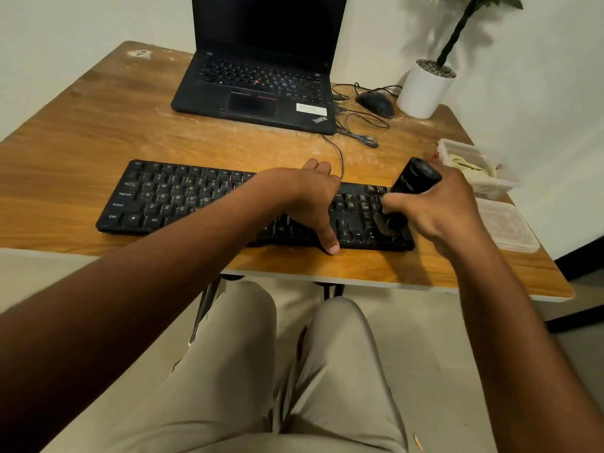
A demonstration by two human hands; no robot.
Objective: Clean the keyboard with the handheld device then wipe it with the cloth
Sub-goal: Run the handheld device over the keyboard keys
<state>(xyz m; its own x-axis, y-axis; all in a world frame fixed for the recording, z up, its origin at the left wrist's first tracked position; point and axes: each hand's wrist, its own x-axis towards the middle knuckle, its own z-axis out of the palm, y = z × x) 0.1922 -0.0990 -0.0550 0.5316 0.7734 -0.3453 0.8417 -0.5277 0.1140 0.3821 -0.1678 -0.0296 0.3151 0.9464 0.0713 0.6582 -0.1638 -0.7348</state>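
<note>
On the near half of the wooden desk (81, 132) lies the black keyboard (183, 197), long side running left to right, its cable trailing off the far edge toward the laptop (258, 76). Over its middle the left hand (307, 197) lies spread, fingers hooked over the far edge and thumb down at the near edge, bracing it without curling round anything. At the right end the right hand (447, 207) wraps the black handheld device (410, 188), tilted with its brush tip down among the number-pad keys. To do this step well, I judge the brace should stay firm so the board does not skid, and the brush should travel row by row leftward, tip kept low between the keys. Far right, an open plastic tub (503, 186) holds the pale cloth (467, 165), with its lid (510, 230) just nearer; the wipe is not yet begun
</note>
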